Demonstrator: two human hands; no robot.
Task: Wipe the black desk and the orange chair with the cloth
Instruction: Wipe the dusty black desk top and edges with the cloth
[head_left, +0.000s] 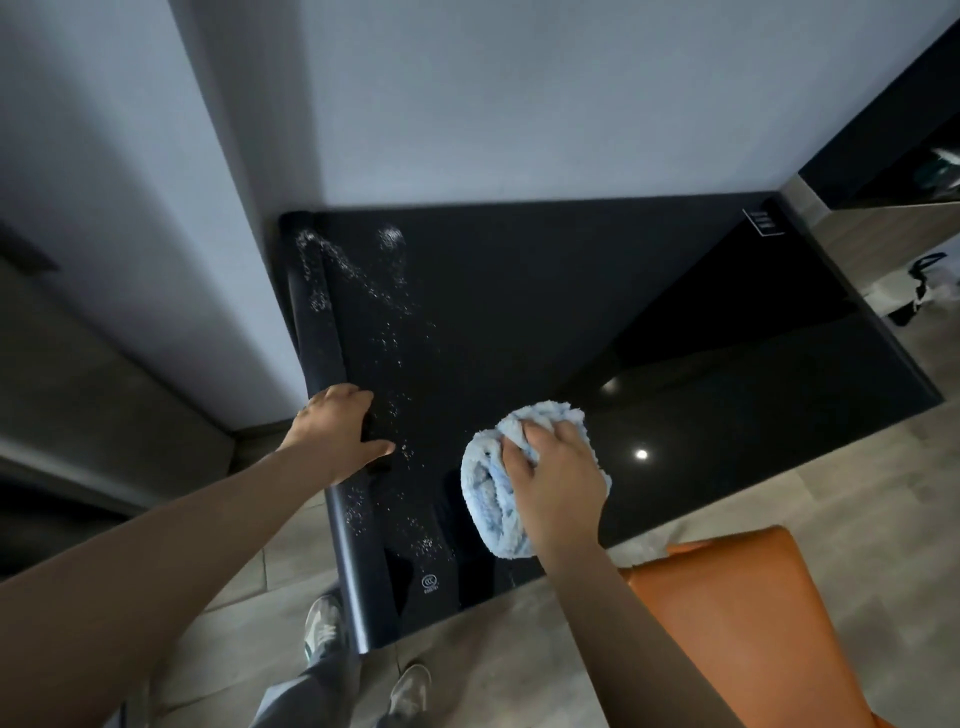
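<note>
My right hand (558, 488) covers much of the light blue cloth (491, 501), which it clutches as a bunched wad pressed onto the black surface (519, 312) near its front edge. The folds under my palm are hidden. The wad's long axis runs from that front edge toward the wall side. The orange chair (737, 613) stands just off the surface's front right and is cut off by the frame, so I cannot tell which part shows. My left hand (340, 434) clasps the surface's rounded left edge, fingers curled over it. White specks (363, 291) scatter along the surface's left side, and a label (762, 223) at its far right corner is too small to read
</note>
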